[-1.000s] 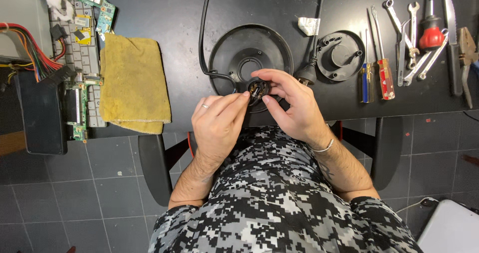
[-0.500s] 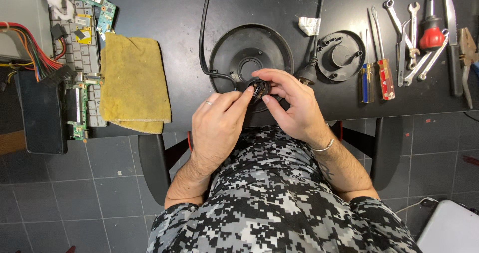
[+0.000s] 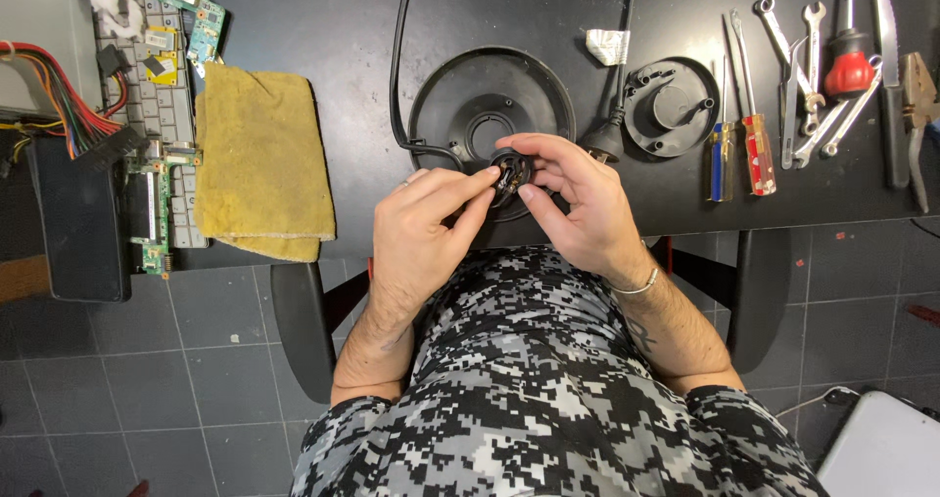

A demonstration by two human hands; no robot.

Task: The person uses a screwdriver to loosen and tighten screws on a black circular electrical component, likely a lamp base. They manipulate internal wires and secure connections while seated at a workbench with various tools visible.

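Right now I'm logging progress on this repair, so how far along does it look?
Done: the round black base lies opened on the table, its cover set aside by the screwdrivers. In hand: left hand and right hand both hold the small black connector. Left: connector and cover are not yet back on.

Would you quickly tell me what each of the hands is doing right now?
Left hand: closed, pinching the small black round part.
Right hand: closed, gripping the same part from the other side.
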